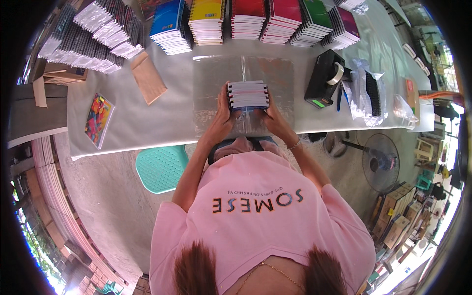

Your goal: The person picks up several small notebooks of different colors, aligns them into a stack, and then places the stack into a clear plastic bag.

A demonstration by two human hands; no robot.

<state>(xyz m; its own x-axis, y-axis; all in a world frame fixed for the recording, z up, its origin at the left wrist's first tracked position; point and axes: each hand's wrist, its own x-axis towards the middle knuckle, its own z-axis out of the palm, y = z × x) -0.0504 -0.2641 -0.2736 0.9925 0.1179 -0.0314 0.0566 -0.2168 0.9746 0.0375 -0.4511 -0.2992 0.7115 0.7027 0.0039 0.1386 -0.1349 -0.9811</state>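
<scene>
Between my two hands stands a small stack of spiral notebooks [248,94], its white page edges facing me and dark binding showing at the sides. My left hand [224,112] is closed against the stack's left side, and my right hand [272,116] against its right side. Some fingers are hidden behind the stack. Beneath it, a clear plastic sheet or bag [211,123] lies flat on the covered table [162,118].
Stacks of blue notebooks [169,29], yellow notebooks [207,24] and others line the back. A black tape dispenser [322,78] and plastic-wrapped items [366,96] stand at right. At left lie a brown envelope [148,78] and a colourful notebook pack [98,120].
</scene>
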